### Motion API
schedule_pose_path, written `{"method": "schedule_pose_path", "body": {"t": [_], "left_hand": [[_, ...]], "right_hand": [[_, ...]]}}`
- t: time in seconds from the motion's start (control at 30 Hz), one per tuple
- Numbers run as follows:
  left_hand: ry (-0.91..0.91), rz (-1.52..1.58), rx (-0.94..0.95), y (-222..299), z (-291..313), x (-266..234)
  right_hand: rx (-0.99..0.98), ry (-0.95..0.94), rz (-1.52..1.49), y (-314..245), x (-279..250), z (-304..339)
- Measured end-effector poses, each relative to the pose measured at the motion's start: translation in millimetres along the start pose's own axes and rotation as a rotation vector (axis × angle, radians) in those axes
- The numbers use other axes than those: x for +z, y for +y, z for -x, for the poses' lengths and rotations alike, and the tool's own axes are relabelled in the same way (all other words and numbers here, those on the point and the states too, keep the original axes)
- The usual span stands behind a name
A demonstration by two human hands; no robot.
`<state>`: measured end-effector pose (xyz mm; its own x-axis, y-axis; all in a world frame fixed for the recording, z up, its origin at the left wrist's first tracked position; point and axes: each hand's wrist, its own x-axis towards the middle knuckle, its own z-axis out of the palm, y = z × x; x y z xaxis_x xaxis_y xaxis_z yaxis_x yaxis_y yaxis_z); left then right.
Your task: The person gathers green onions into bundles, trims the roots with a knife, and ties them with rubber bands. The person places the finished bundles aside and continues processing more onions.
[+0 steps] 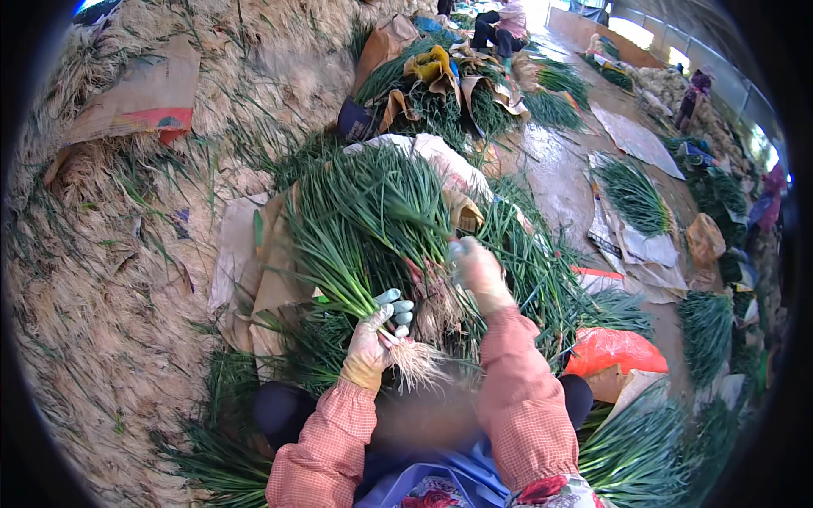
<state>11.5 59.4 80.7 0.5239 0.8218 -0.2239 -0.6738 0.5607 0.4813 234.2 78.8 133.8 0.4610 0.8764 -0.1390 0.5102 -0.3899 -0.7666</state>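
Note:
My left hand [370, 345], in a pale glove with grey-blue fingertips, is closed round a small bunch of spring onions [345, 284]. Their green leaves point up and away, and the whitish roots [417, 364] hang out beside the palm. My right hand [479, 269], also gloved and blurred by motion, is at the right of a large heap of spring onions [373, 199]. A smeared green stalk runs into its closed fingers, seemingly a spring onion. Between the hands lie the reddish bulbs and tangled roots [438, 309] of the heap.
Cut roots and dry scraps [110, 339] cover the ground at left. An orange-red plastic bag [614, 351] sits right of my forearm, near more onion bundles [644, 444]. Wrapped bundles [432, 80] stand beyond the heap. A person [501, 30] sits farther back.

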Motion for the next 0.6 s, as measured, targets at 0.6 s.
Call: {"method": "schedule_pose_path", "body": {"t": [0.6], "left_hand": [[0.307,-0.368,0.113,-54.6,21.4,-31.4]], "right_hand": [[0.185,-0.252,-0.603,20.7,86.9,91.5]]}}
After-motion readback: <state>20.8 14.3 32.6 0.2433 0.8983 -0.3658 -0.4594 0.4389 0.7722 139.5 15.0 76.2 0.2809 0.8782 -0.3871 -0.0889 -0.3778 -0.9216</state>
